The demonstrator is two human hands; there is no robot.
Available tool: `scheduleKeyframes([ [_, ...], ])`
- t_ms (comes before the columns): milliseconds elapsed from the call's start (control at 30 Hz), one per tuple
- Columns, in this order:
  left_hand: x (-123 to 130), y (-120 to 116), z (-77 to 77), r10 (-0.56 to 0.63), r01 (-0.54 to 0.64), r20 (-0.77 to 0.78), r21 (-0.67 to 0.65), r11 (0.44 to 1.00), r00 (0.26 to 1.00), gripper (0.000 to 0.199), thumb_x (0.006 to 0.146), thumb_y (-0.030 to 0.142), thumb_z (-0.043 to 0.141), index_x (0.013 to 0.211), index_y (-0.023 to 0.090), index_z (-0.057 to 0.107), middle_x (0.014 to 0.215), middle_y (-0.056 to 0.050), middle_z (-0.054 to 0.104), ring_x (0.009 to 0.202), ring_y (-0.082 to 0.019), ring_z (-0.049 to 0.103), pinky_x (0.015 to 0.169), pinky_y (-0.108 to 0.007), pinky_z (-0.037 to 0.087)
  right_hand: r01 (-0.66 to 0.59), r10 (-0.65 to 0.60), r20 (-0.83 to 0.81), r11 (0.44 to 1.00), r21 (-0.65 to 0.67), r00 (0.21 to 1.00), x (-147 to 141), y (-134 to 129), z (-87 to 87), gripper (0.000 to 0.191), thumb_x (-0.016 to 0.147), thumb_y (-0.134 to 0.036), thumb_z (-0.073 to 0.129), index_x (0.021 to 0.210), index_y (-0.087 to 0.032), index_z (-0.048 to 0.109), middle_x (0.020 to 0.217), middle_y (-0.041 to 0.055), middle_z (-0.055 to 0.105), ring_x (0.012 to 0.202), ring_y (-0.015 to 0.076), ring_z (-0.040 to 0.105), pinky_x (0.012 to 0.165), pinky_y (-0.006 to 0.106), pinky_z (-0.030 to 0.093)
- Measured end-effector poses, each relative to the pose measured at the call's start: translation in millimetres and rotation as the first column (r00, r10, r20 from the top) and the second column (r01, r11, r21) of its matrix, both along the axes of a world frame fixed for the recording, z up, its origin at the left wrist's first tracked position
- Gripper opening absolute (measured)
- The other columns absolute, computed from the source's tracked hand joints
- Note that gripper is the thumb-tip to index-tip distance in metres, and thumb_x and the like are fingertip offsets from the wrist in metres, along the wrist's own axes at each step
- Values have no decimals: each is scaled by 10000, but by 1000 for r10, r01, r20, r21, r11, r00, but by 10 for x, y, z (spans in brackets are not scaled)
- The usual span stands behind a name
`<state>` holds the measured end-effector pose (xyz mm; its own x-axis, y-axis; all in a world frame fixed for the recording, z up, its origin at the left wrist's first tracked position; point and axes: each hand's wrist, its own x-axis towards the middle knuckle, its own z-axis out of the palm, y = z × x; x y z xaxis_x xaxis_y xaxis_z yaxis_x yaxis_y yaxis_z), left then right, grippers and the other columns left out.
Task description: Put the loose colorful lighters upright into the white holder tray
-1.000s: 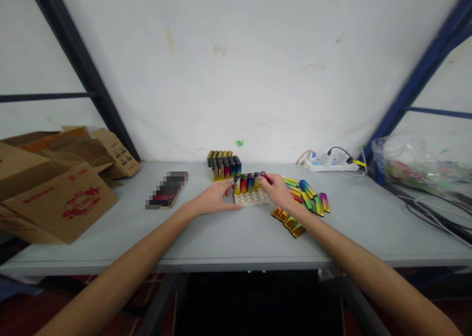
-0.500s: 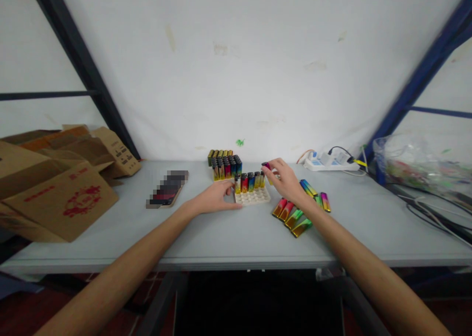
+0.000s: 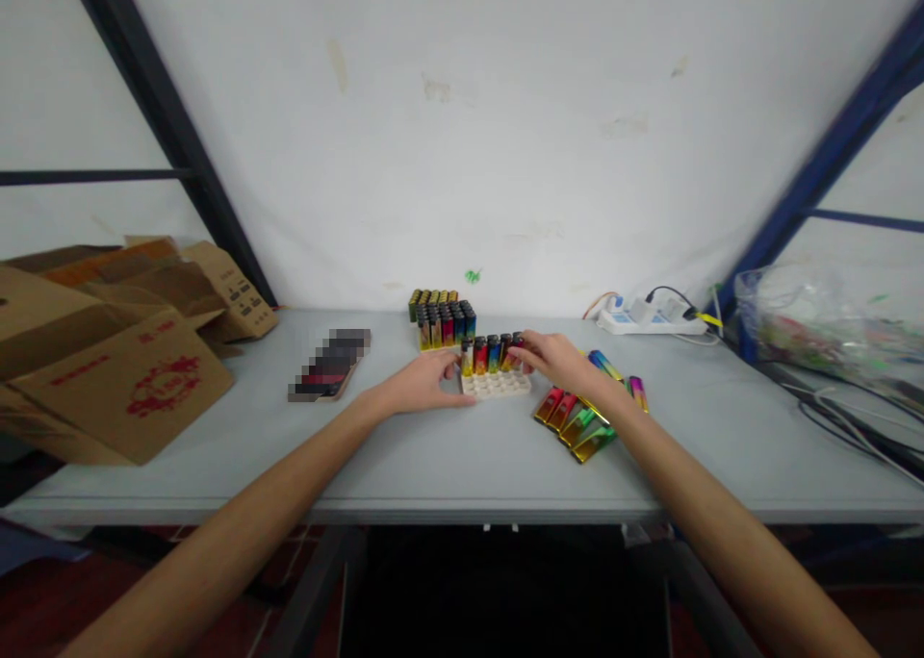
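Right hand (image 3: 559,360) has moved to the tray's (image 3: 495,386) right end, fingers likely pinching a lighter (image 3: 513,353) to stand up; keep it straight; left hand (image 3: 417,385), fingers apart, at tray's left

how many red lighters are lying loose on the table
2 in view: one red lighter at the left end of the loose ones, right of the tray, and another red lighter beside it. More may be hidden under the right hand.

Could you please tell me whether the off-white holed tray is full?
The off-white holed tray is partly filled: shiny multicoloured lighters stand along its far side, while nearer holes are bare.
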<state>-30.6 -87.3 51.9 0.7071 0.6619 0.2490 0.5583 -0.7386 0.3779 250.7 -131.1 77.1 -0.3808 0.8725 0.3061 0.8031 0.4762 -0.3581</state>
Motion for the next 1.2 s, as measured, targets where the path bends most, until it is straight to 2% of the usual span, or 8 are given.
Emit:
scheduleKeyframes([
  [100,-3,7,-10,-5,5,0,3,1000,1000,548,732,729,692,834,214,534,842,-32,604,746,-217,569,676,-316,417,1,-1,68,1000,2,998,-36,28,-46,250,1067,-361,491,939,-179,604,743,35,708,677,161,642,653,244,395],
  [233,-5,12,-11,-9,9,-5,-1,1000,1000,559,736,739,690,830,213,525,841,-34,601,749,-223,574,670,-319,414,86,-102,202,993,84,974,-112,60,-81,271,1063,-393,501,991,-161,622,853,96,732,756,197,665,680,270,398],
  [400,-1,15,-2,-12,13,-18,3,1000,1000,547,750,721,695,846,207,533,854,-37,602,757,-224,579,677,-317,418,91,-109,265,993,79,958,-153,12,-11,435,1068,-485,446,873,-170,675,855,105,741,743,190,665,689,274,394],
  [500,4,18,2,-14,14,-29,-3,1000,999,552,751,721,695,864,203,541,863,-38,602,766,-222,579,686,-314,427,115,-136,270,989,95,953,28,-4,80,480,1083,-478,400,874,-167,700,828,98,745,746,186,668,703,272,392],
  [600,5,20,2,-18,18,-36,-9,1000,999,557,752,722,695,881,200,551,870,-39,601,768,-220,578,690,-312,434,255,-298,286,950,178,911,372,68,122,410,1088,-354,408,951,-135,725,921,138,765,834,208,689,743,279,405],
  [767,0,24,0,-9,9,-41,-7,1000,999,556,746,724,698,858,202,539,861,-36,593,761,-218,578,686,-313,434,376,-396,342,918,125,852,873,282,-2,272,1011,-212,523,1101,-83,746,1085,163,769,983,235,701,834,275,445],
  [967,0,33,-6,-16,16,-29,-3,1000,999,561,744,724,699,867,197,554,861,-37,597,758,-217,578,689,-313,432,355,-321,414,935,-7,852,907,425,-203,329,1023,-309,531,1117,-108,774,1080,158,779,962,238,714,832,280,471],
  [1200,-3,21,3,-21,22,-23,7,1000,1000,552,752,720,699,860,198,557,860,-38,607,764,-221,583,690,-315,429,335,-333,288,941,43,898,869,458,-224,208,989,-242,576,1001,-114,739,1067,185,757,1002,248,701,884,298,486],
])
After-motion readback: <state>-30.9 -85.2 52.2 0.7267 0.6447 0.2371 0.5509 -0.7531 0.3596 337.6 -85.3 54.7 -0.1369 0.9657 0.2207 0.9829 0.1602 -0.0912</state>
